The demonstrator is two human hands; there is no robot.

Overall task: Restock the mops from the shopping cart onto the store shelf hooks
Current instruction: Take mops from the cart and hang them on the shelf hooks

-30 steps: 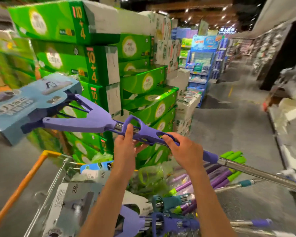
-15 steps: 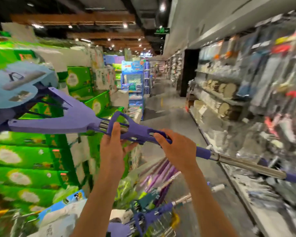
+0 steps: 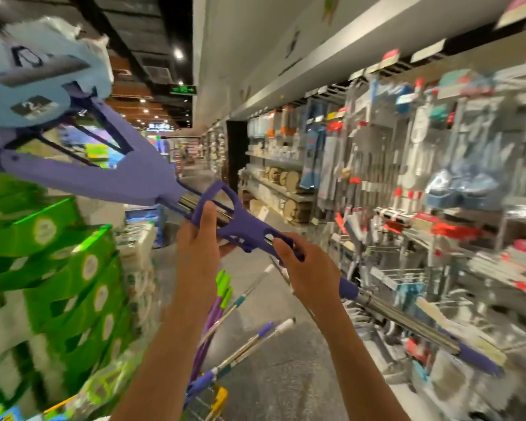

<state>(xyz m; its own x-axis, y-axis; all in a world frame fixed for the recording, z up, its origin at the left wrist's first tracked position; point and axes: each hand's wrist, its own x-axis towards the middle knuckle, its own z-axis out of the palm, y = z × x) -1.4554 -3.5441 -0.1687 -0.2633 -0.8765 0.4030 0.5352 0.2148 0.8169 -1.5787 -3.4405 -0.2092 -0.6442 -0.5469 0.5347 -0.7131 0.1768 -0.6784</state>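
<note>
I hold a purple mop point(image 3: 128, 174) across the view, its head in a light blue sleeve point(image 3: 40, 74) high at the upper left and its metal pole running down to the lower right. My left hand point(image 3: 199, 238) grips the purple squeeze lever and pole. My right hand point(image 3: 307, 265) grips the purple handle piece just behind it. Below my arms, several more mop handles point(image 3: 225, 305) in purple, green and teal stick up out of the shopping cart point(image 3: 216, 396), of which only a yellow corner shows. The store shelf point(image 3: 407, 189) with hooks and hanging goods fills the right side, blurred.
Stacks of green and white boxes point(image 3: 61, 268) stand close on the left. The grey aisle floor point(image 3: 286, 375) runs ahead between them and the shelf. A grey fascia point(image 3: 331, 41) tops the shelf. Lower shelf racks jut out at the right near the pole end.
The view has swung right and up, from the green boxes toward the hook shelf. The mop head has risen at the upper left. Both hands keep the same grip on the mop.
</note>
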